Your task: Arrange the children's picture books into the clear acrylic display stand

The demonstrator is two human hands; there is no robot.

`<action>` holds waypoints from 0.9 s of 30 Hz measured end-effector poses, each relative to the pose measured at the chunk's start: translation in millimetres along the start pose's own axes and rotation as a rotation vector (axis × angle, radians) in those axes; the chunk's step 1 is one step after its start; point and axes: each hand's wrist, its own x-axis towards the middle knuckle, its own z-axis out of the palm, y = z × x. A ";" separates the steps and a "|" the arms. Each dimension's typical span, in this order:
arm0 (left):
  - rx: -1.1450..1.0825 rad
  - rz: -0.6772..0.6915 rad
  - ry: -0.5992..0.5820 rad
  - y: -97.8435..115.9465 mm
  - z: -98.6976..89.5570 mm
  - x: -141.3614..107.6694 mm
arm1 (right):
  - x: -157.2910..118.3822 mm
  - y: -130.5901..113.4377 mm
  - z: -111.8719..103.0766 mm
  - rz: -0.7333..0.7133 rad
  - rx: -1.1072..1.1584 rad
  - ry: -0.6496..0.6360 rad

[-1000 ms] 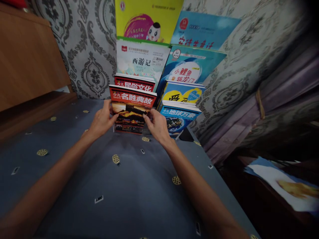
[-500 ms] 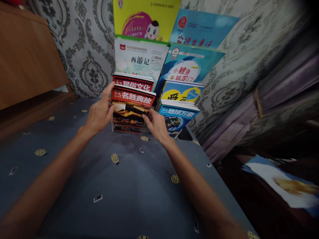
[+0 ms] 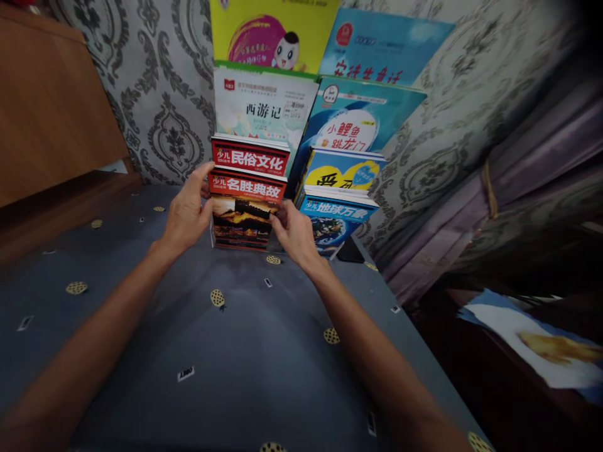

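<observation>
A book with an orange-red title band and a sunset mountain picture (image 3: 247,216) stands upright at the front of the left row of books. My left hand (image 3: 187,207) grips its left edge, fingertips at the upper corner and thumb lower down. On the right edge, my right hand (image 3: 294,231) pinches the same book between thumb and fingers. Directly behind it rises a dark red book (image 3: 257,158), then a pale book (image 3: 259,103) and a yellow-green one (image 3: 277,37). Close to my right hand stands a blue book with a globe (image 3: 336,216), at the front of the right row.
Behind the blue book are a yellow book (image 3: 348,169), a teal book (image 3: 372,113) and a light blue one (image 3: 391,44). A dark flat object (image 3: 351,251) lies beside them. A wooden cabinet (image 3: 51,100) is at left, a curtain (image 3: 452,207) at right. A patterned cloth (image 3: 211,351) covers the table.
The orange-red book has shifted slightly left and down between my hands. More of the dark red book's cover shows behind it. Both hands keep their hold.
</observation>
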 end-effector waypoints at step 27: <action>0.024 0.001 0.015 -7.7 3.0 -1.4 | -5.3 12.4 13.2 0.019 -0.153 -0.034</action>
